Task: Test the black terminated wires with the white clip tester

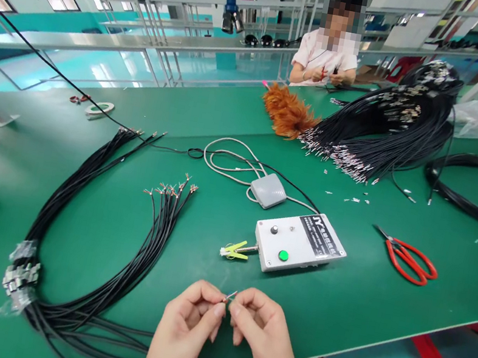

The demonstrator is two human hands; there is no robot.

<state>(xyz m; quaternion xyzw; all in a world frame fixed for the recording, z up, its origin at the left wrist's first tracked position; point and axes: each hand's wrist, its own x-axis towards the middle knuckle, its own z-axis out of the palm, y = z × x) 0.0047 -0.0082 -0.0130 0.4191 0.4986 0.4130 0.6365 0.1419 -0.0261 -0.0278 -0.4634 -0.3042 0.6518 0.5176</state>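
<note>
My left hand (pixel 190 324) pinches the stripped end of a cable (pixel 229 296) near the table's front edge. Its fingers are closed round it. My right hand (pixel 261 328) is beside it, thumb and forefinger pressed together at the tip of the wires. Just beyond both hands lies a white box (pixel 296 248) with a green button, and a yellow-green clip (pixel 235 250) sticks out from its left side. A curved bundle of black cables (pixel 128 283) lies to the left, with bared copper ends fanned out. Part of the bundle passes behind my left hand.
Red-handled scissors (pixel 411 263) lie right of the box. A grey pedal (pixel 268 190) with a looped cord sits behind it. Farther back are an orange feather duster (pixel 286 112), a large cable pile (pixel 382 124) and a seated person (pixel 325 58). White tape (pixel 99 109) lies at left.
</note>
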